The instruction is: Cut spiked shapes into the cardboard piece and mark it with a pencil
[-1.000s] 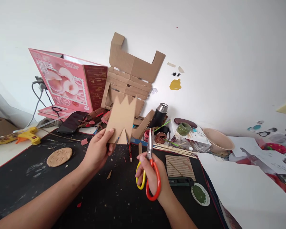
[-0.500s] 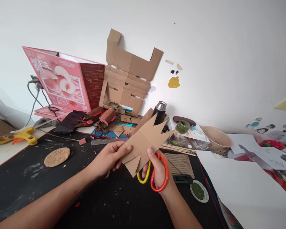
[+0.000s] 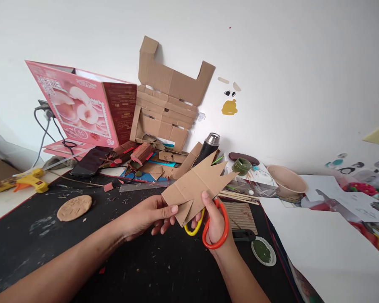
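Between my hands, above the black mat, is a brown piece of cardboard [image 3: 192,185] with pointed, jagged cuts along its upper right end and a folded flap at the lower edge. My left hand [image 3: 151,214] pinches its left lower corner, thumb on top and fingers beneath. My right hand [image 3: 214,223] grips the lower right side with the thumb on its face. Scissors with one red and one yellow handle loop [image 3: 223,235] hang from my right hand, the red loop around it; their blades are hidden behind the cardboard.
A glue gun [image 3: 31,181] and a round clay-like disc [image 3: 75,208] lie left. Behind stand a pink box [image 3: 78,109], a cut cardboard sheet [image 3: 167,97] and a black flask [image 3: 210,147]. Right are a cutter [image 3: 243,235], a green paint lid [image 3: 263,251] and white paper [image 3: 322,235].
The cardboard has turned clockwise and shifted slightly right, its jagged end now lower. My left hand has slid to its lower corner, and the right hand with the scissors moved slightly right.
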### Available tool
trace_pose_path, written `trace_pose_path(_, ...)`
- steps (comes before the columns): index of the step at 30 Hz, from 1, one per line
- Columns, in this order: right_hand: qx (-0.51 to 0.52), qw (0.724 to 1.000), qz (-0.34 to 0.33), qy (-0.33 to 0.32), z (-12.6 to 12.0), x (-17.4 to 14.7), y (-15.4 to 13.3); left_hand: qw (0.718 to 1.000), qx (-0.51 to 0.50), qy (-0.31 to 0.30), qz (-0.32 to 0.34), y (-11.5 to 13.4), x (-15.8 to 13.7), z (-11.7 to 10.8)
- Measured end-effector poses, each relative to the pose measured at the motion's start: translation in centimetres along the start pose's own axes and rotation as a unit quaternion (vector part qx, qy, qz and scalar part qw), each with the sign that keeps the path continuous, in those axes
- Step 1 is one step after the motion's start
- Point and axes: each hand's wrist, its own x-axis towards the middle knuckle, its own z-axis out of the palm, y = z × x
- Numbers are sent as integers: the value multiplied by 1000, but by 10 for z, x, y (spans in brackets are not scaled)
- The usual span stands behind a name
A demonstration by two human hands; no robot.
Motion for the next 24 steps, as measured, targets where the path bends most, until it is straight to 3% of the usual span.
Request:
trace_pose_path(16, -51, 998, -40, 26, 6, -13, -3, 995, 93, -30, -24, 8, -6, -4)
trace_pose_path(24, -59, 997, -51, 26, 9, -16, -3, 995, 70, -70, -9, 5, -4, -15)
